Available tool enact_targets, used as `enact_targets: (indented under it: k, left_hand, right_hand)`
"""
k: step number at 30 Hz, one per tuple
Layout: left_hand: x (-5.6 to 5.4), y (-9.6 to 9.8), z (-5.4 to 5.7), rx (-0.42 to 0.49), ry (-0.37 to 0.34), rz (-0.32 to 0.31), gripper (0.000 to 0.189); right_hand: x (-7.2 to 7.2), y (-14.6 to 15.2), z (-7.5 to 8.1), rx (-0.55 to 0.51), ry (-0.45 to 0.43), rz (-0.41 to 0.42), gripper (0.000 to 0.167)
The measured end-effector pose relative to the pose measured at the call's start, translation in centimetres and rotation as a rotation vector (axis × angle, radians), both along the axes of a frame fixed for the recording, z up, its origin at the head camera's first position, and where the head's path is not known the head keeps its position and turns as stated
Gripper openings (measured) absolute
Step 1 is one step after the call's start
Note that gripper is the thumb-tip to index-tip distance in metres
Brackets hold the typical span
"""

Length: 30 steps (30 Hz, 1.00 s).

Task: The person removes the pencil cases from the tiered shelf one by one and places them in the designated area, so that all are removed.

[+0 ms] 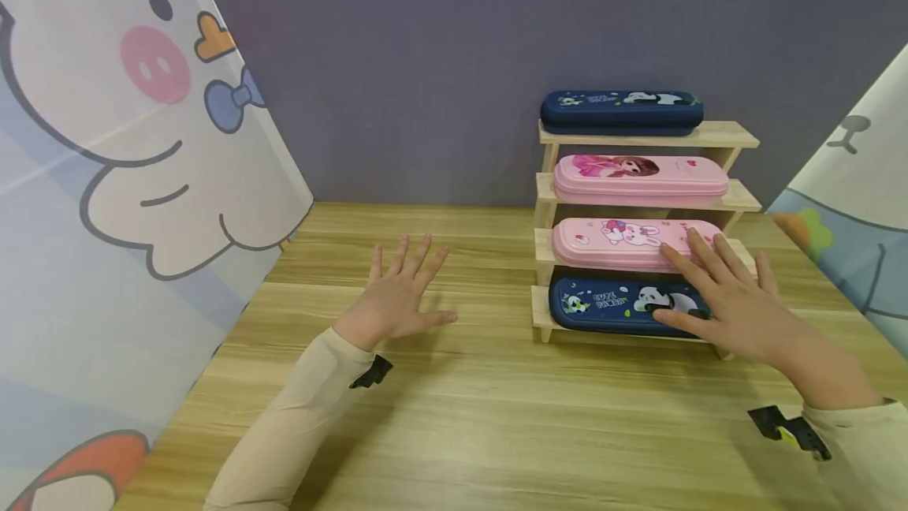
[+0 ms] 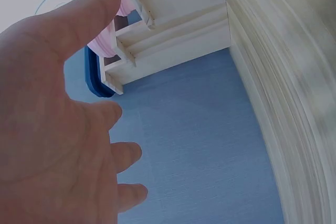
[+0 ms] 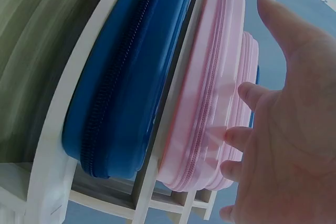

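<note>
Past the cream right sleeve (image 1: 861,444), a spread, empty right hand (image 1: 745,306) hangs before the pink rabbit pencil case (image 1: 617,247), second tier up the wooden rack (image 1: 727,133); I'd pinch its long edges squarely. The left hand (image 1: 393,302), splayed, holds nothing.

1. You had 2 navy zip cases (image 1: 622,115) (image 1: 603,315) + 2 pink zip cases (image 1: 681,178) (image 1: 596,241), 4 total.
2. You had 1 wood rack (image 1: 727,134) w/ 4 tiers (image 1: 542,247), 1 case per tier.
3. You showed 1 L hand (image 1: 393,302) & 1 R hand (image 1: 752,318), 2 total, w/ 5 digits (image 1: 433,321) ea.
4. You wore 2 sleeves (image 1: 291,424) (image 1: 861,440), 1 L, 1 R.
5. You had 1 tbl (image 1: 461,416), 1 gray backdrop (image 1: 397,85) & 2 printed cloths (image 1: 57,219) (image 1: 868,188), 1 per side.
</note>
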State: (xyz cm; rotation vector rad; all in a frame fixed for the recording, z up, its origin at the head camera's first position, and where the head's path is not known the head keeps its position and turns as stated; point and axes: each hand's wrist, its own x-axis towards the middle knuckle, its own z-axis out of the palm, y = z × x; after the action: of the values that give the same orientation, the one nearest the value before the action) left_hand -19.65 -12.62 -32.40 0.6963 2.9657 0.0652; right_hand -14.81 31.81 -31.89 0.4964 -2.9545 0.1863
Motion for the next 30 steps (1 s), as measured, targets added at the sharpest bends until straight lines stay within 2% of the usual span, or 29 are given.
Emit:
enact_targets:
  k: [11, 21, 30]
  left_hand:
    - [0.0, 0.7, 0.4, 0.016, 0.036, -0.03, 0.1]
    - [-0.3, 2.2, -0.9, 0.122, 0.105, -0.126, 0.1]
    - [-0.6, 3.8, -2.2, 0.221, 0.162, -0.21, 0.099]
  right_hand:
    - [0.0, 1.0, 0.3, -0.025, 0.012, -0.009, 0.1]
    - [0.7, 2.6, 0.1, -0.075, 0.063, 0.0, 0.105]
    - [1.3, 4.5, -0.5, -0.204, 0.135, 0.052, 0.11]
